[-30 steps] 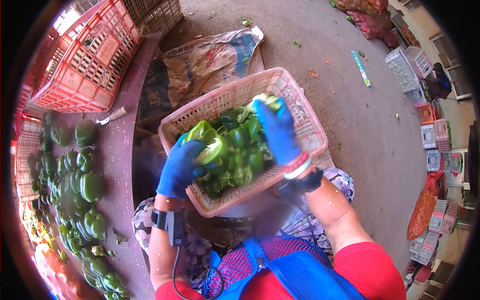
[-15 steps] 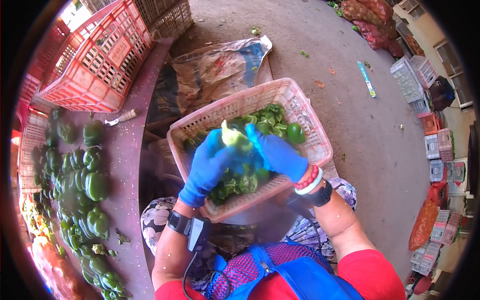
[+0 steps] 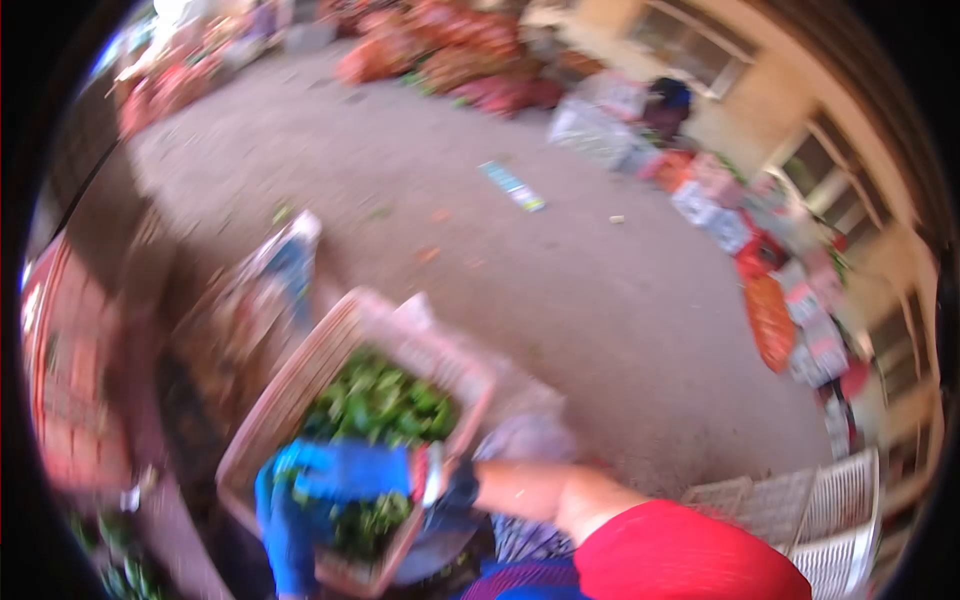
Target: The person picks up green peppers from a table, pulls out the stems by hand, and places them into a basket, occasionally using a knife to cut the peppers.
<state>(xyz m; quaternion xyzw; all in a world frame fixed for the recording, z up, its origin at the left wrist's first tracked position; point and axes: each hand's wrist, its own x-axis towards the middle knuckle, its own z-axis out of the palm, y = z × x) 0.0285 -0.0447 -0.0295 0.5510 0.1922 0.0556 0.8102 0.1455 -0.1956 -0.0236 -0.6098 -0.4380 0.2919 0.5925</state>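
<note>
A pink plastic crate (image 3: 470, 400) stands in front of me, with green peppers and green pieces (image 3: 385, 400) inside. My right hand (image 3: 355, 470), in a blue glove, reaches across the crate from the right, over the green pieces. Beside it, my left hand (image 3: 290, 540), also blue-gloved, is at the crate's left side. The two hands meet or overlap there. Motion blur smears the fingers of both, and a bit of green shows between them; whether either hand grips it cannot be made out.
Left of the crate lie a crumpled sack (image 3: 250, 300) and a purple-brown board (image 3: 185, 540) with green peppers (image 3: 125, 570) and a knife (image 3: 135, 495). A red crate (image 3: 75, 380) stands far left, a white crate (image 3: 830, 520) lower right. Sacks (image 3: 450, 50) lie behind.
The view has swung to the right, so the crate and hands appear lower and further left. My hands have come closer together. The pale green pepper between them is no longer visible.
</note>
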